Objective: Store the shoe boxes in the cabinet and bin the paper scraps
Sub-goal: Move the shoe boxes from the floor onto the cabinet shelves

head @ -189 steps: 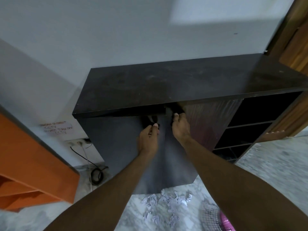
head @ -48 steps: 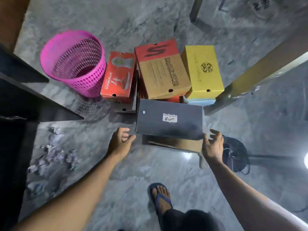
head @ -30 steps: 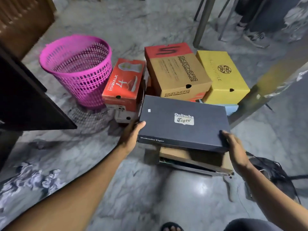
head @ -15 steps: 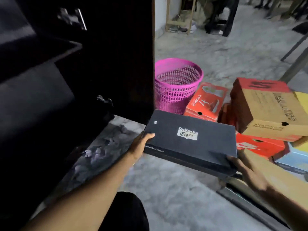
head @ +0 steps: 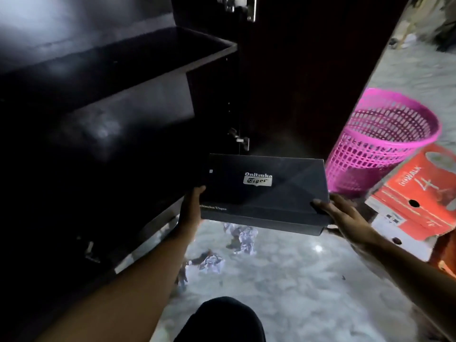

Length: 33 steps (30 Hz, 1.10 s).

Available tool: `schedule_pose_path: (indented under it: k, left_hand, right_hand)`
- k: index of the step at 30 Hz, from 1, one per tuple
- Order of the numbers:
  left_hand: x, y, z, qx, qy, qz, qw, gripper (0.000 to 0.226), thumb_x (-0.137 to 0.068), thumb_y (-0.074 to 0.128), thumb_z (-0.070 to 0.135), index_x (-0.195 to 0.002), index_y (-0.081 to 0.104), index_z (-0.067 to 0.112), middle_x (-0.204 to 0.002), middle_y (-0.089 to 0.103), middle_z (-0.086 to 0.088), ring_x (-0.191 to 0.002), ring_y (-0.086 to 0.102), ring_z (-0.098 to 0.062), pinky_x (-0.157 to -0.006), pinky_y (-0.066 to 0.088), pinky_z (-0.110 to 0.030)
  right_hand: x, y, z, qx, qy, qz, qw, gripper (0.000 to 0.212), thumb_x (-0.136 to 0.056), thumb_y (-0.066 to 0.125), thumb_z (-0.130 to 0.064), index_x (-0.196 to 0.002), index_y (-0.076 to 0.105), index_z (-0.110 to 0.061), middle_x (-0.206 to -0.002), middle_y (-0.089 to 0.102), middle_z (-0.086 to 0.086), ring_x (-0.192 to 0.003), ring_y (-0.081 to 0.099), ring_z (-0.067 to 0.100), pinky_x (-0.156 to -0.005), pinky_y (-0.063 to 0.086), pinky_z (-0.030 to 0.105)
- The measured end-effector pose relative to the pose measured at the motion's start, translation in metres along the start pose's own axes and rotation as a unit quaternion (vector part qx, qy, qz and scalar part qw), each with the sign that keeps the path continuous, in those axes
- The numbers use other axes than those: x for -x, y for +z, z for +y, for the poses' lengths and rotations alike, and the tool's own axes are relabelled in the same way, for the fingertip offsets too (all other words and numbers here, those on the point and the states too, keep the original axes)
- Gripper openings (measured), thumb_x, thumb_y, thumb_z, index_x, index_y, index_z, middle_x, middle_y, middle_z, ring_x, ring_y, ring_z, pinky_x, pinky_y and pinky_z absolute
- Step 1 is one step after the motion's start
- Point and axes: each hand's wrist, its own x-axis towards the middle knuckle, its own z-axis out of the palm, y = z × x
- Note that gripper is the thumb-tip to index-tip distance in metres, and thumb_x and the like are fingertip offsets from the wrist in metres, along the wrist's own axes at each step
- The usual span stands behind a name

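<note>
Both hands clamp the dark Onitsuka Tiger box [head: 265, 191] by its ends, left hand [head: 192, 208] w/ thumb on the lid, right hand [head: 345, 217] w/ fingers curled under, held mid-air just off the open cabinet [head: 118, 99]. Risk: box corner clips the shelf edge [head: 209, 58] or door [head: 308, 70] and slips, since the interior's v. dark. Marble floor [head: 308, 280] below has paper scraps [head: 240, 236]; pink mesh bin [head: 385, 141] and red shoe box [head: 419, 196] are at right.

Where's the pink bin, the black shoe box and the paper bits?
pink bin [head: 377, 154], head view, mesh side wall
black shoe box [head: 283, 188], head view, lid top
paper scraps [head: 243, 236], head view, crumpled clump on floor
</note>
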Motion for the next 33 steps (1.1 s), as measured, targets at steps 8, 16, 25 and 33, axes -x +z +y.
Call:
schedule_pose_path:
  k: [8, 16, 25, 33]
  left_hand:
    - [-0.047, -0.061, -0.016, 0.067, 0.069, 0.199, 0.975, 0.016, -0.103, 0.054, 0.029, -0.104, 0.067, 0.019, -0.091, 0.074, -0.002, -0.085, 0.072, -0.02, -0.084, 0.061, -0.037]
    - [-0.073, -0.118, -0.036, 0.114, 0.078, 0.404, 0.904, 0.025, -0.1, 0.059, 0.024, -0.114, 0.067, 0.005, -0.102, 0.062, -0.003, -0.105, 0.061, -0.02, -0.067, 0.038, -0.012]
    - [-0.096, -0.164, -0.051, 0.096, 0.009, 0.452, 0.887, 0.064, -0.096, 0.061, 0.051, -0.142, 0.054, 0.006, -0.141, 0.058, -0.014, -0.132, 0.055, -0.033, -0.11, 0.042, -0.039]
    - [-0.101, -0.179, -0.06, -0.015, -0.005, 0.45, 0.893, 0.068, -0.1, 0.052, 0.056, -0.15, 0.047, 0.01, -0.152, 0.051, -0.016, -0.141, 0.047, -0.035, -0.115, 0.035, -0.043]
  right_hand:
    - [-0.103, 0.1, -0.004, 0.003, -0.014, -0.097, 0.995, 0.029, -0.1, 0.062, -0.029, -0.129, 0.059, -0.025, -0.11, 0.073, -0.003, -0.093, 0.07, 0.009, -0.077, 0.055, 0.031]
    - [-0.196, 0.231, -0.016, 0.051, -0.056, -0.184, 0.98, 0.009, -0.092, 0.067, -0.041, -0.097, 0.074, -0.039, -0.106, 0.072, -0.016, -0.112, 0.063, 0.014, -0.099, 0.046, 0.037]
    - [-0.242, 0.341, 0.008, 0.058, -0.098, -0.214, 0.97, 0.052, -0.072, 0.078, -0.062, -0.111, 0.075, -0.028, -0.117, 0.074, -0.003, -0.119, 0.067, 0.027, -0.102, 0.052, 0.048]
    - [-0.255, 0.37, 0.013, 0.168, -0.09, -0.187, 0.964, 0.06, -0.094, 0.061, -0.059, -0.124, 0.069, -0.007, -0.108, 0.066, 0.006, -0.109, 0.064, 0.026, -0.061, 0.047, 0.004]
